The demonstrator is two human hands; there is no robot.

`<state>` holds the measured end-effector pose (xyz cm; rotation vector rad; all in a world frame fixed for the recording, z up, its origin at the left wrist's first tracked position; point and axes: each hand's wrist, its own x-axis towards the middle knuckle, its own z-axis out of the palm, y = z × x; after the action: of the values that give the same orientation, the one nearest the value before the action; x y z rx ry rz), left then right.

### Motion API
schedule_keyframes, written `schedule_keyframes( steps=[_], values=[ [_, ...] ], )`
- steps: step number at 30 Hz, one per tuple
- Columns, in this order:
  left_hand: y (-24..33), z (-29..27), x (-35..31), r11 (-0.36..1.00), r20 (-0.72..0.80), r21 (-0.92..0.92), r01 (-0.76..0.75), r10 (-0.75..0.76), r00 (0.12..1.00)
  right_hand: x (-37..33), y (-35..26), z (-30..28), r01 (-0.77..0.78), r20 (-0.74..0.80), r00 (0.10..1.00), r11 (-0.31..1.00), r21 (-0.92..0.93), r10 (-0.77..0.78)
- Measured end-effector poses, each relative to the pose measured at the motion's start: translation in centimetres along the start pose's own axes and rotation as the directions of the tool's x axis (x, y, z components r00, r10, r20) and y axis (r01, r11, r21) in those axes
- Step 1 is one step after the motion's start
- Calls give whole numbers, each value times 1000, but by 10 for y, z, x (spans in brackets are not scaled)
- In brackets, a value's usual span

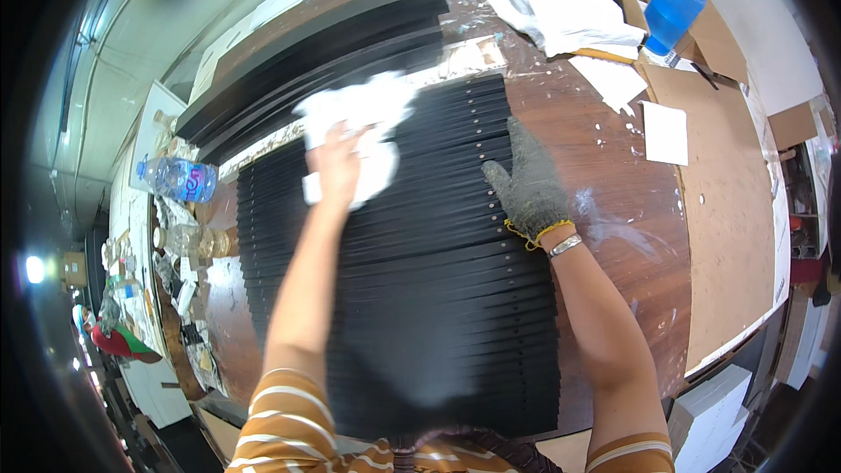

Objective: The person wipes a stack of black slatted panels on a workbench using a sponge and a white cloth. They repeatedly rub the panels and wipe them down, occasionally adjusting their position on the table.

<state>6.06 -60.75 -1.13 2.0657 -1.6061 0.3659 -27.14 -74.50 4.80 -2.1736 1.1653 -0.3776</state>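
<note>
My bare left hand (336, 166) presses a white cloth (375, 103) against a wide row of black strips (412, 271) laid side by side on the table. Hand and cloth are smeared by motion. My right hand (534, 180), in a grey knit glove with a yellow cuff, rests at the right edge of the strips with its fingers stretched forward and thumb apart. Small round holes or studs run in a line near both ends of the strips.
Longer black strips (324, 52) are stacked beyond the row. At the left stands a clear plastic bottle (180, 179). A blue bottle (679, 4), white fabric (569, 4) and cardboard (727, 210) are to the right on the brown table (626, 236).
</note>
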Motion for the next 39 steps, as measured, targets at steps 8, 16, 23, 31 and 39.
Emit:
schedule_keyframes(
  steps=[8, 16, 23, 31, 39],
  values=[
    [13, -97, 14, 978, 64, 42, 205, -208, 976, -3, 8, 9, 107, -95, 990, 994, 0, -106],
    [-63, -69, -34, 920, 239, 132, 368, -390, 889, -3, -1, 7, 81, -103, 991, 992, -97, -91],
    [-174, -166, -98, 715, -38, -73, 696, -699, 714, -3, -1, 8, 63, -112, 991, 990, -129, -78],
    [169, -66, -49, 638, 264, -755, 151, 85, 961, 4, 3, 10, 178, -143, 971, 978, -107, -192],
    [122, -143, -1, 947, 386, -247, 207, -100, 917, -4, -8, 6, 53, -100, 993, 991, -126, -65]
  ],
)
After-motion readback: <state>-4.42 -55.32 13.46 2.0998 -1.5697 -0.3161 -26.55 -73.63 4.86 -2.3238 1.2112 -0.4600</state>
